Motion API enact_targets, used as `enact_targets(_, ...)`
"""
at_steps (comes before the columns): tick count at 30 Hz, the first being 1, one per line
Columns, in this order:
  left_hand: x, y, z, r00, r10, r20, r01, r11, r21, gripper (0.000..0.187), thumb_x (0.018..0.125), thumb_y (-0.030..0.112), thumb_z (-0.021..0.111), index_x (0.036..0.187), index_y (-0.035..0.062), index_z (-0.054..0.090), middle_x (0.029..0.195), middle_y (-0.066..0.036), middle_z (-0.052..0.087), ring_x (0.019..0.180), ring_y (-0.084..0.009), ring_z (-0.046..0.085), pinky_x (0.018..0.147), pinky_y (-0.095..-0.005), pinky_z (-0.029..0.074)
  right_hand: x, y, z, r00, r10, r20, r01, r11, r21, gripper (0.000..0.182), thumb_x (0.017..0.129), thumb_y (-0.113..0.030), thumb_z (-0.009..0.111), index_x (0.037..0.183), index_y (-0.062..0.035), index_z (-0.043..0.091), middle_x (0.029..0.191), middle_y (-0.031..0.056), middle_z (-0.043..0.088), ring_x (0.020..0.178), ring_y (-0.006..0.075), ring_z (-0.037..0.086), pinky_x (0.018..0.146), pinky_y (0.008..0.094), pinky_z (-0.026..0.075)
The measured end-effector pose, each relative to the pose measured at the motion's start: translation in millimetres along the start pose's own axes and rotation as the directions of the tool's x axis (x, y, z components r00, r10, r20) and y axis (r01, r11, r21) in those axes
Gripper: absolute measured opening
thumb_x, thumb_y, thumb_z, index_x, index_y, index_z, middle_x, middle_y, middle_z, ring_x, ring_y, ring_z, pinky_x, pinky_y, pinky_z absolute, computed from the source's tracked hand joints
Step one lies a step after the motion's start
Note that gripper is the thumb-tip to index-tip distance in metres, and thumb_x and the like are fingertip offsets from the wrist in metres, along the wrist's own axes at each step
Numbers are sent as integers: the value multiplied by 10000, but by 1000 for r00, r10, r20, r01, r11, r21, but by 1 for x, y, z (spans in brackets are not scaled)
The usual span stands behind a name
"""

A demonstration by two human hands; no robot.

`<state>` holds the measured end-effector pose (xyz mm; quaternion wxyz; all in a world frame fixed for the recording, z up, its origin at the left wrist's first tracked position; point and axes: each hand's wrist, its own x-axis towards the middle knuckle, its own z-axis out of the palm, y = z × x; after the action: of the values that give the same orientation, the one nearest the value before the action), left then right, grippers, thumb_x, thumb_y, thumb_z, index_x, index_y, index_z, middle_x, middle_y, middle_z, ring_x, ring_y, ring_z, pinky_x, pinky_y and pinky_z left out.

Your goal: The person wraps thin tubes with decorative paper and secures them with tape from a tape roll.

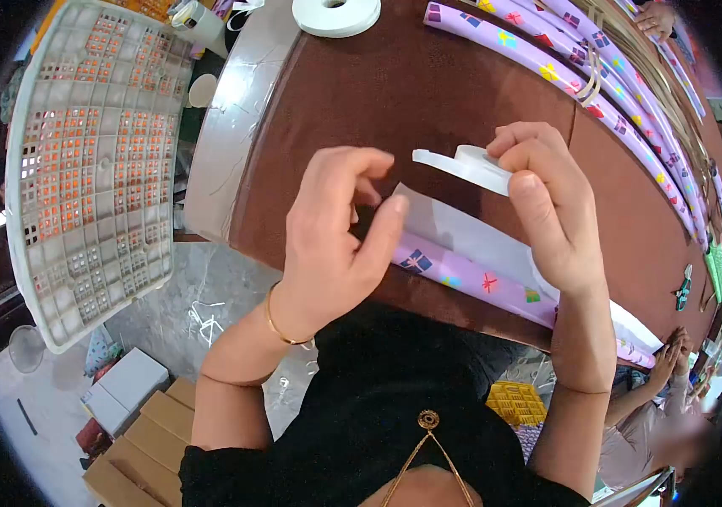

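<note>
My right hand point(547, 203) grips a white roll of tape point(471, 168), held tilted above the brown table. To its left is my left hand point(340, 220), thumb and fingers apart, with nothing visible between them and not touching the roll. Below both hands, a purple patterned paper roll point(479, 279) lies along the table's near edge. Its loose white-backed flap point(454, 221) is partly unrolled. My right wrist covers part of the paper.
Several rolled purple papers point(538, 63) lie across the back right of the brown table point(361, 93). Another white tape roll point(335, 15) is at the top. A white plastic crate point(103, 160) stands left. A co-worker's hands point(673, 353) are at the lower right, beside green clippers point(683, 287).
</note>
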<state>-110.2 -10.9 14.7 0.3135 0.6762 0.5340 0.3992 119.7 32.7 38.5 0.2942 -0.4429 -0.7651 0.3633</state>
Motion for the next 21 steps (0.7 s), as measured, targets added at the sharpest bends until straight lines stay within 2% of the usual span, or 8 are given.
enact_targets(2, 5, 3, -1, 997, 39, 72, -38, 999, -13, 186, 827, 2, 642, 1012, 5, 619, 879, -82, 637, 744, -212, 622, 682, -281, 486, 1, 5, 1, 989, -98, -111, 104, 993, 48, 280, 969, -258, 549, 865, -1, 591, 1000, 160, 595, 938, 265, 547, 835, 350, 439)
enact_targets(5, 6, -1, 7, 897, 296, 328, -352, 927, 128, 297, 798, 144, 731, 1054, 32, 630, 1030, -129, 639, 912, -305, 619, 814, -386, 504, -1, 2, -1, 990, -28, -140, 51, 984, 168, 337, 994, -310, 531, 888, 3, 592, 1036, 143, 591, 950, 214, 547, 840, 317, 435)
enact_targets(9, -1, 1, 18, 878, 287, 383, -406, 871, 278, 387, 793, 228, 740, 1112, 42, 624, 1084, -127, 630, 989, -323, 601, 868, -436, 485, -4, 4, -1, 998, 35, -46, -13, 909, 416, 354, 1008, -325, 520, 914, 10, 587, 1070, 121, 586, 957, 174, 543, 848, 292, 435)
enact_targets(11, -1, 1, 17, 901, 229, 368, -344, 895, 285, 313, 830, 214, 697, 1085, 45, 630, 1056, -122, 616, 996, -319, 588, 866, -432, 487, -8, -4, 1, 957, 247, 152, -290, 790, 540, 526, 983, -499, 493, 889, 13, 561, 1149, 154, 568, 1047, 200, 540, 907, 338, 420)
enact_targets(13, 0, -8, 12, 908, 232, 348, -329, 911, 251, 310, 843, 153, 675, 1125, 32, 629, 1086, -141, 632, 993, -348, 604, 880, -423, 489, -8, -9, 4, 945, 266, 190, -327, 790, 518, 486, 979, -474, 512, 897, 3, 563, 1143, 148, 569, 1031, 189, 536, 912, 321, 412)
enact_targets(15, 7, -5, 3, 941, -120, 316, 156, 984, -91, 327, 862, 74, 626, 1181, 6, 601, 1118, -162, 644, 1027, -339, 631, 912, -399, 486, -9, -12, 6, 938, 271, 217, -342, 832, 437, 427, 980, -417, 520, 905, 1, 561, 1123, 133, 578, 1029, 186, 528, 927, 313, 399)
enact_targets(16, 13, -1, -5, 881, -246, 403, 338, 925, -175, 394, 866, 1, 511, 1254, -4, 578, 1266, -151, 624, 1186, -225, 583, 1005, -340, 447, -10, -9, 8, 959, 230, 165, -278, 877, 392, 339, 969, -336, 550, 915, -2, 560, 1109, 123, 582, 994, 174, 532, 889, 310, 423)
enact_targets(21, 18, -4, -9, 863, -286, 417, 477, 735, -482, 334, 904, 11, 551, 1236, -26, 573, 1152, -149, 671, 1100, -203, 622, 985, -336, 460, -11, -11, 11, 985, 170, 15, -171, 981, 90, 274, 842, -212, 720, 856, 14, 565, 1017, 188, 599, 912, 343, 577, 774, 393, 481)
